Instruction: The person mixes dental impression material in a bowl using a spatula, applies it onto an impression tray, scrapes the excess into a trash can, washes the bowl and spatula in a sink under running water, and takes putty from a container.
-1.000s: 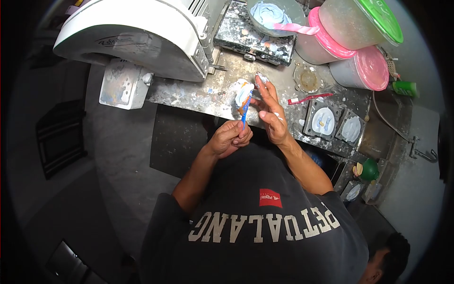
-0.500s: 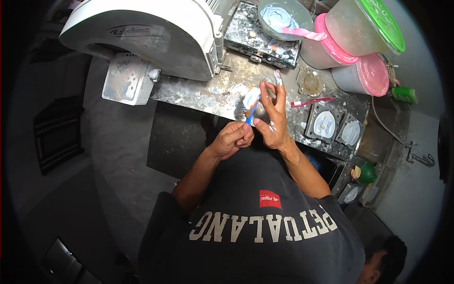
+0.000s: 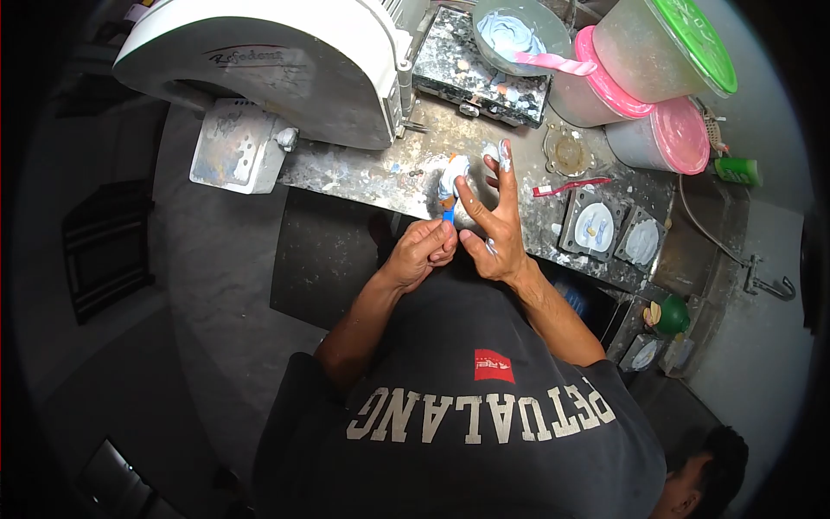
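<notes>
blue-handled piece, heaped with pale blue paste, is up over the workbench front edge. left hand pinches its handle, thumb and fingers together. right hand: fingers apart, paste-smeared, one fingertip at the paste, contact unclear. red toothbrush lies beyond, near two plaster-filled flasks.

Is a small blue-handled implement, slim, with an orange-brown part just above the handle. Carries a thick, uneven mound of pale bluish-white paste, wet-looking and smooth in places, with a bit of orange showing at the far end. Points away from the body, tilted slightly right, with the handle's near end pinched in the left hand. Lies across the view of the workbench near its front edge. Meets or overlaps a fingertip of the right hand; cannot tell which.
</notes>
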### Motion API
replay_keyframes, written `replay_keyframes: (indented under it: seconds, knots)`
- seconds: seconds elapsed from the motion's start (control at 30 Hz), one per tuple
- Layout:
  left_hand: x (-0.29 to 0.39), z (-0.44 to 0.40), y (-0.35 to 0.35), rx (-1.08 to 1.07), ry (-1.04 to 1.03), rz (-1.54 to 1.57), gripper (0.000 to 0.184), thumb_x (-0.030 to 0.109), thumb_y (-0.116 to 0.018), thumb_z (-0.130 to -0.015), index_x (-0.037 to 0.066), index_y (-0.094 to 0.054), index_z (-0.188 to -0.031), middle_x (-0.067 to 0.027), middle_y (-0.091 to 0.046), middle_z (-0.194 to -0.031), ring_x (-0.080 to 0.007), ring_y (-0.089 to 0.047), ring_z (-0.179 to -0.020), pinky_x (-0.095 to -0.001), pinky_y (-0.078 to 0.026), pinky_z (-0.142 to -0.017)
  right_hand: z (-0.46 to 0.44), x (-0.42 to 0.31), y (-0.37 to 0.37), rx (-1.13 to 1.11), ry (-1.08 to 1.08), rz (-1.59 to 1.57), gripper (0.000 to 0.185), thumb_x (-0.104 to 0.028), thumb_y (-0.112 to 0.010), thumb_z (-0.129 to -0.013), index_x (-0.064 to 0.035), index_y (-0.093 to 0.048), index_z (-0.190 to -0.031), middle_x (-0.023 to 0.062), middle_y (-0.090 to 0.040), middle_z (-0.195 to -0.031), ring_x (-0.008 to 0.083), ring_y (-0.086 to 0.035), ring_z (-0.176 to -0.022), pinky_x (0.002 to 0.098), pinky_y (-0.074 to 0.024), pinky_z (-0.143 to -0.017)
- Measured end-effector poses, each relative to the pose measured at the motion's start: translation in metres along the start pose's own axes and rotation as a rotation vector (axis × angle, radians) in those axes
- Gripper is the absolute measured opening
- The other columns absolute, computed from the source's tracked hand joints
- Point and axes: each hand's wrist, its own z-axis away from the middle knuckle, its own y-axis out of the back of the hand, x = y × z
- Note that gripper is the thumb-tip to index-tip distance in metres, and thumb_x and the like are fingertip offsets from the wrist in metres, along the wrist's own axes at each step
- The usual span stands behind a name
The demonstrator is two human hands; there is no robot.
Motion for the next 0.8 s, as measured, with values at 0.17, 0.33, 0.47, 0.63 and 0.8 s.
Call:
replay_keyframes:
  seconds: [0.17,0.33,0.47,0.63,0.8]
  knots:
    - [-0.003,0.0,0.006,0.014,-0.002,0.006,0.035,0.03,-0.047,-0.105,0.008,-0.052,-0.079,0.0054,-0.038,-0.063,-0.0041,-0.032,-0.056,-0.0209,-0.027,-0.053,0.002,0.003,0.002,-0.077,0.056,-0.045,0.055,-0.035,-0.052,-0.084,-0.0135,-0.063,-0.134,0.0363,-0.014,-0.156,0.0495,-0.022,-0.143,0.053,-0.0262,-0.112]
    - [-0.004,-0.001,0.007,0.015,-0.002,-0.05,0.034,0.029,-0.048,-0.105,0.008,-0.052,-0.078,0.0049,-0.039,-0.064,-0.004,-0.033,-0.057,-0.0206,-0.027,-0.053,0.013,-0.004,-0.004,0.086,-0.145,-0.722,0.044,-0.03,-0.062,-0.082,-0.0045,-0.065,-0.118,0.0265,-0.024,-0.152,0.0402,-0.029,-0.142,0.05,-0.0307,-0.111]
    - [-0.005,0.001,0.005,0.076,-0.024,-0.137,0.033,0.028,-0.05,-0.104,0.007,-0.054,-0.079,0.0049,-0.042,-0.065,-0.0033,-0.034,-0.058,-0.02,-0.027,-0.052,0.004,-0.005,-0.013,0.321,-0.198,-0.631,0.061,-0.025,-0.085,-0.072,-0.0032,-0.048,-0.114,0.0217,-0.029,-0.143,0.0375,-0.035,-0.138,0.0469,-0.0375,-0.107]
    - [-0.011,-0.001,0.003,0.132,-0.066,-0.279,0.034,0.029,-0.051,-0.103,0.007,-0.056,-0.079,0.0053,-0.045,-0.066,-0.0027,-0.035,-0.058,-0.0203,-0.028,-0.052,-0.009,0.006,-0.01,0.286,-0.121,-0.081,0.086,-0.035,-0.095,-0.059,-0.0042,-0.041,-0.119,0.0252,-0.041,-0.131,0.0369,-0.045,-0.127,0.0465,-0.038,-0.104]
    - [-0.018,-0.002,0.005,0.154,-0.09,-0.341,0.035,0.029,-0.05,-0.104,0.007,-0.056,-0.076,0.0056,-0.044,-0.066,-0.0031,-0.035,-0.059,-0.0213,-0.028,-0.052,-0.015,0.007,-0.012,0.31,-0.115,-0.072,0.092,-0.035,-0.096,-0.055,-0.004,-0.041,-0.122,0.0259,-0.04,-0.13,0.0371,-0.045,-0.125,0.0462,-0.0393,-0.102]
